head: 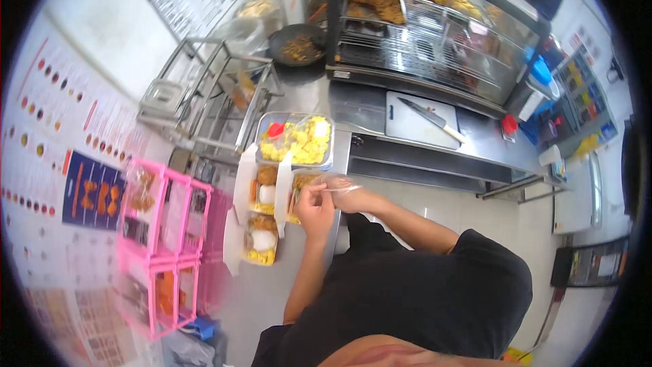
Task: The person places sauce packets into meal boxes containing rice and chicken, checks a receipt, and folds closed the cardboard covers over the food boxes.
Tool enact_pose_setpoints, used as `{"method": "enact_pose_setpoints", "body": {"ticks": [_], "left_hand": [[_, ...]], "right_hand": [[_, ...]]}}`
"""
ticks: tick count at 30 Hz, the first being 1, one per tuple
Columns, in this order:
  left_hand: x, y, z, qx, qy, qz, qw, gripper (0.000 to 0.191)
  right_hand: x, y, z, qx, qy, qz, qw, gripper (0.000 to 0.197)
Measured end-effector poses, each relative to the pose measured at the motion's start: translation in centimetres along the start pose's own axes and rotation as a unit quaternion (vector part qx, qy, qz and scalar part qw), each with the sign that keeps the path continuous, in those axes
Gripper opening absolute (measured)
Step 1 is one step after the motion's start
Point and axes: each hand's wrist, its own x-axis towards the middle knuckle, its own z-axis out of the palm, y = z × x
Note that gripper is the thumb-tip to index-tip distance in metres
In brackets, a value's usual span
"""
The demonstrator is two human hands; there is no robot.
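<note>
My right hand (340, 192) wears a thin clear plastic glove and is above the steel counter (285, 295); its fingers are blurred. My left hand (314, 210) pinches the edge of the plastic glove (344, 189) near the right wrist. Partly behind my hands is an open paper meal box (300, 181) with fried food in it. To its left, a second meal box (266, 191) holds a browned fried piece, a white rounded item and yellow food. A third meal box (262, 239), similarly filled, sits nearer me. Beyond them stands a clear-walled tray (332, 137) of yellow scrambled egg with a red utensil (275, 130).
Pink stacked bins (153, 260) and a metal rack (204, 92) line the left side. A dark wok (298, 46) is at the back. On the right, a knife (425, 114) lies on a white cutting board (402, 127) before a heated display case (423, 79).
</note>
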Motion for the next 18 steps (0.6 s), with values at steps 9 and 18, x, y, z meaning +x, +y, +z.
{"method": "enact_pose_setpoints", "body": {"ticks": [9,18], "left_hand": [[4.7,1.7,11.2,-0.287,-0.115,-0.170,0.936,0.016],[26.3,-7.4,8.8,-0.647,0.002,-0.481,0.591,0.012]], "right_hand": [[-4.2,-7.0,-14.8,-0.343,-0.194,0.090,0.915,0.039],[-1.3,-0.6,-42.0,0.067,0.498,0.038,0.864,0.047]]}}
